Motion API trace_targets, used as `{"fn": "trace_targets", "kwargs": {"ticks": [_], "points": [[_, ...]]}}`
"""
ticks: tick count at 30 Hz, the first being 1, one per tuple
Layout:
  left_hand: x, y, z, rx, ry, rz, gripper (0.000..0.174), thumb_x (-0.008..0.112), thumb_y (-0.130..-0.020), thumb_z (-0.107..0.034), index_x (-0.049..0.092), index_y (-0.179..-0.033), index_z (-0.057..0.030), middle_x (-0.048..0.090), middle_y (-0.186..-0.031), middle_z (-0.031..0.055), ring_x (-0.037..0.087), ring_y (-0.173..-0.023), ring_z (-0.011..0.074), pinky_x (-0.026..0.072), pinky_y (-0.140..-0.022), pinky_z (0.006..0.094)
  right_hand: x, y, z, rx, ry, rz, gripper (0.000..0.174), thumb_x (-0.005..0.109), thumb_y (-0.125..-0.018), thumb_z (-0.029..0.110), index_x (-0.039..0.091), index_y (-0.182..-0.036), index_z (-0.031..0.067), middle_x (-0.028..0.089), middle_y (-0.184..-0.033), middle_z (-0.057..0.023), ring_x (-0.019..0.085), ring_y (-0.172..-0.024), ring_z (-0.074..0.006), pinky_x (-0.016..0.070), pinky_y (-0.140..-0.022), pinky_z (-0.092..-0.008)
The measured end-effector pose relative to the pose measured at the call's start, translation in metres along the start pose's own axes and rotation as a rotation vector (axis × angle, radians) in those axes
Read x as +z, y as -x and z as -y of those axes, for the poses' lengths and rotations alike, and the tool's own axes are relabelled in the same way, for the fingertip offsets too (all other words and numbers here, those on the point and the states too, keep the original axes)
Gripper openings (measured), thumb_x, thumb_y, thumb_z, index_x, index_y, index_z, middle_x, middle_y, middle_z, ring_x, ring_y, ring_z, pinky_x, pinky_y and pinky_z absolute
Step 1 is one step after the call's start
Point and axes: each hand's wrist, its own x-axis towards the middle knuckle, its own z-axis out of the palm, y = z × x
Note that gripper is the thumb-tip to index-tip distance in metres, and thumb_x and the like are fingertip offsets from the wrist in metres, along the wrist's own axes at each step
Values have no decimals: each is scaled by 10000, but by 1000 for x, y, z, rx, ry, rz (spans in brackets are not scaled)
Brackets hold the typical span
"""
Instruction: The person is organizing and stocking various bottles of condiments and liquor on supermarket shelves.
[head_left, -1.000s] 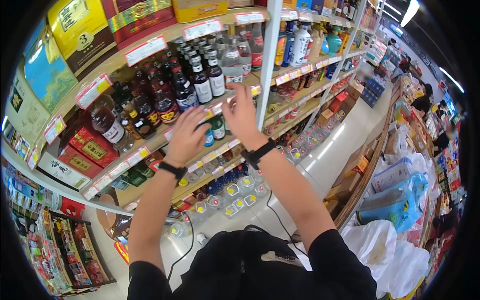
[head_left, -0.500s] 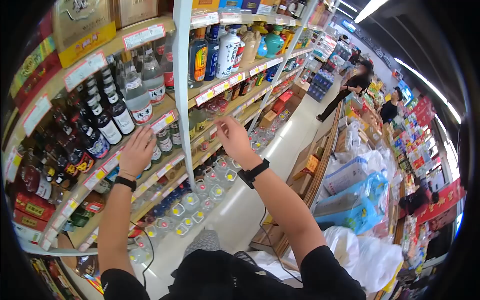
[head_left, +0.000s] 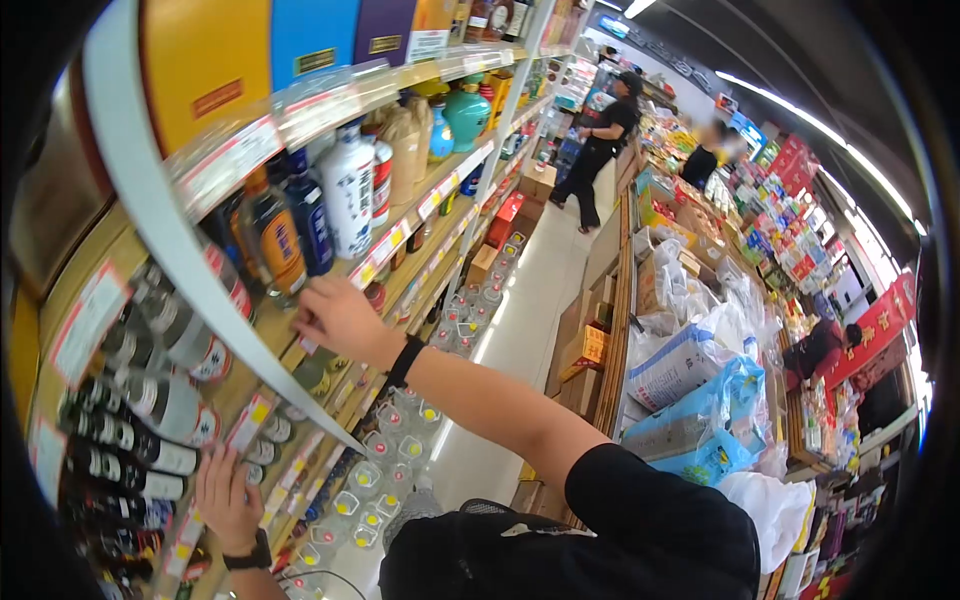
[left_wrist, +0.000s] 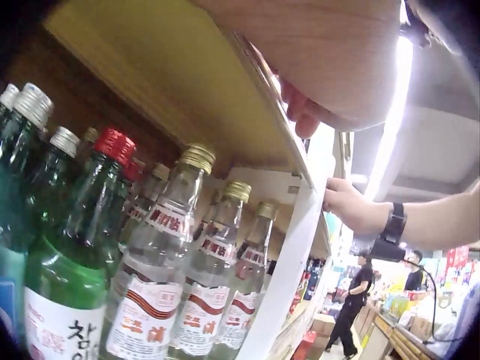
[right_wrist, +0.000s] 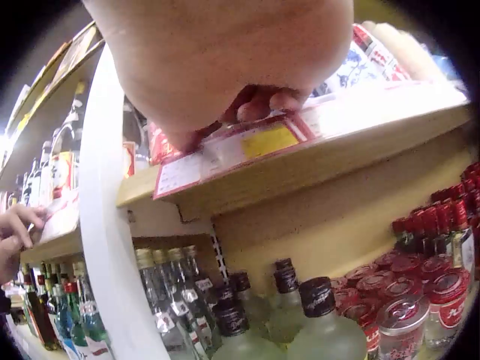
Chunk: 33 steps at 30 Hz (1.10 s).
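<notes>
In the head view, my right hand (head_left: 345, 322) is at the shelf edge beyond a white post (head_left: 205, 260), just below an amber bottle (head_left: 278, 238) with an orange label. Its fingers are loosely bent over price tags (right_wrist: 270, 141) in the right wrist view, holding nothing visible; exact contact is unclear. My left hand (head_left: 230, 500) lies with fingers spread along the shelf edge on the near side of the post, beside clear bottles (head_left: 165, 400). From the left wrist, green bottles (left_wrist: 71, 270) and clear gold-capped bottles (left_wrist: 154, 285) stand on the shelf under that hand.
Large clear jugs (head_left: 395, 445) line the floor below the shelves. Across the aisle (head_left: 520, 320) are cartons (head_left: 585, 350) and bagged goods (head_left: 690, 410) on a long wooden-edged stand. A person in black (head_left: 600, 150) is further up the aisle.
The head view has swung right along the shelves. My right hand has moved from in front of the shelves to the edge past the post; my left hand now appears lower left. The distant person has shifted left in view.
</notes>
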Motion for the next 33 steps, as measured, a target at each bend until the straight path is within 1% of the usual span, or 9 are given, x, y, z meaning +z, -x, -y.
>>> {"fn": "trace_targets", "kwargs": {"ticks": [4, 10, 16, 18, 21, 24, 27, 29, 33], "points": [[0, -6, -28, -177, -4, -31, 203, 557, -809, 42, 666, -970, -17, 678, -1102, 145, 637, -1157, 420, 467, -1059, 586, 0, -1, -16, -19, -162, 47, 251, 781, -836, 217, 559, -854, 101, 547, -906, -100, 567, -938, -326, 445, -825, -422], [63, -63, -122, -379, 215, -203, 160, 603, -760, 61, 648, -880, -35, 654, -980, 117, 633, -1037, 366, 478, -965, 519, -4, 6, -27, -30, -318, -46, 206, 791, -856, 211, 618, -886, 104, 558, -894, -77, 544, -877, -294, 419, -796, -410], [148, -190, -190, -408, 173, -155, 273, 607, -800, 31, 683, -1050, -48, 630, -1247, 163, 560, -1266, 425, 405, -1077, 558, -80, 45, -89, -58, -619, 118, 129, 737, -900, 134, 663, -977, 62, 629, -966, -101, 610, -951, -325, 498, -842, -421], [167, -228, -203, -485, -65, -71, 504, 657, -825, -26, 616, -1326, -65, 503, -1481, 206, 430, -1426, 421, 287, -1182, 603, -109, 60, -127, -53, -594, 137, 133, 710, -931, 124, 666, -1022, 38, 649, -982, -113, 668, -896, -320, 546, -767, -398], [208, -253, -227, -590, -181, -20, 713, 659, -844, -66, 435, -1520, -37, 302, -1643, 234, 243, -1543, 422, 160, -1244, 609, -176, 105, -197, 132, -576, 204, 131, 697, -954, 132, 661, -1013, 21, 673, -941, -108, 697, -830, -281, 556, -722, -372], [251, -278, -270, -684, -265, -66, 788, 660, -845, -74, 342, -1562, -1, 208, -1685, 241, 182, -1567, 424, 109, -1256, 624, -257, 170, -305, 406, -494, 308, 164, 691, -954, 146, 673, -1045, 11, 678, -913, -147, 685, -806, -308, 553, -743, -404], [263, -284, -270, -714, -383, -129, 816, 646, -838, -72, 300, -1574, -1, 184, -1695, 235, 169, -1570, 431, 81, -1256, 639, -273, 240, -387, 619, -504, 327, 195, 683, -958, 156, 688, -1073, -1, 717, -907, -163, 706, -813, -312, 562, -754, -398], [269, -286, -269, -744, -406, -131, 812, 644, -836, -68, 304, -1570, 1, 188, -1693, 233, 167, -1571, 428, 78, -1258, 636, -278, 289, -432, 712, -387, 320, 192, 660, -986, 150, 686, -1104, 1, 732, -885, -115, 718, -779, -202, 567, -722, -346], [275, -301, -270, -813, -392, -141, 826, 675, -828, -72, 300, -1558, 18, 212, -1679, 230, 150, -1572, 427, 69, -1269, 619, -300, 371, -494, 922, -333, 313, 230, 666, -979, 184, 700, -1093, -14, 742, -876, -118, 715, -755, -199, 565, -720, -345]]}}
